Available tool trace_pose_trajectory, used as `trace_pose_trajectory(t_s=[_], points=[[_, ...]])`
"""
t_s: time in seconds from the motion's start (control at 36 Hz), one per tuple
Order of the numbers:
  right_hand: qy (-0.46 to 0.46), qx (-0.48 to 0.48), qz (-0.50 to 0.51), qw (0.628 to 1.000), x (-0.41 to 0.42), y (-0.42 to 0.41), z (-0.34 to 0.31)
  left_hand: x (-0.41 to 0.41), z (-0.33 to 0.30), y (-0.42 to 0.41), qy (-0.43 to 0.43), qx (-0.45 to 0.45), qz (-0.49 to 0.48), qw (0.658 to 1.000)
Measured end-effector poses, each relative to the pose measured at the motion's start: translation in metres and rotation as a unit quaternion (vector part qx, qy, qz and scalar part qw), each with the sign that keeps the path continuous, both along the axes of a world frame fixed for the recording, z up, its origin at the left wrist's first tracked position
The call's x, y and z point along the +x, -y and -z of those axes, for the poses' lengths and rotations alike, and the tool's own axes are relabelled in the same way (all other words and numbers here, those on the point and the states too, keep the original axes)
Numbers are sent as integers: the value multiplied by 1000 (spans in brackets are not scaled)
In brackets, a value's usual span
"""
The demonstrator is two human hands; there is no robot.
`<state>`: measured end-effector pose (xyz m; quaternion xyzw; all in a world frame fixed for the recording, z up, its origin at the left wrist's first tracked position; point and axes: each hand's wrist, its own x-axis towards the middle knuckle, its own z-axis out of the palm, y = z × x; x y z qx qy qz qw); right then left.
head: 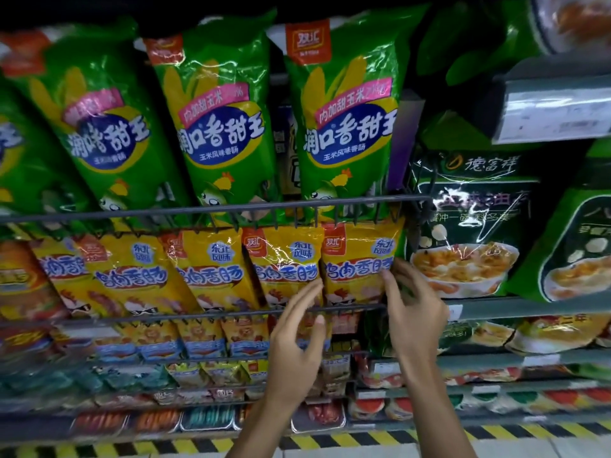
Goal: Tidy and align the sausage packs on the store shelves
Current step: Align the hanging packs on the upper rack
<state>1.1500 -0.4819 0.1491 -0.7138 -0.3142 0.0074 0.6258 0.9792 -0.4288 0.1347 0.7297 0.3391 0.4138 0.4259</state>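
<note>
A: Head view. Where are our hands relative to the pack we are aligning?

B: Both are at the right end of the middle wire shelf (198,317). Our left hand (299,328) is loosely spread, fingers relaxed and holding nothing, its fingertips touching the seam between the last two yellow sausage packs. Our right hand (413,312) is also relaxed, fingers resting against the right edge of the end yellow pack (358,259); whether the thumb hooks behind the pack cannot be told.

A: Which relation governs the next move?

B: The end yellow pack lies directly above and between our hands, long axis upright, leaning slightly left. The right hand is nearer its free edge, so in our judgement that hand should set the lean while the left steadies the seam.

A: Count the stock.

B: Yellow packs (211,272) in this row: five clearly faced, with another partly cut off at the left. Green corn packs (344,127) on the shelf above: three full faces, with a fourth partly visible at the left edge. All of the packs tilt leftward.
</note>
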Motion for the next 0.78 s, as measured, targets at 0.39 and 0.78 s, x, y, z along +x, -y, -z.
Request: trace_pose_trajectory(t_s=[0.39, 0.78], points=[[102, -20, -75, 992, -87, -23, 23, -42, 2, -24, -47, -80, -49, 994], [103, -75, -6, 992, -85, -43, 16, -45, 0, -68, -16, -10, -183, 983]])
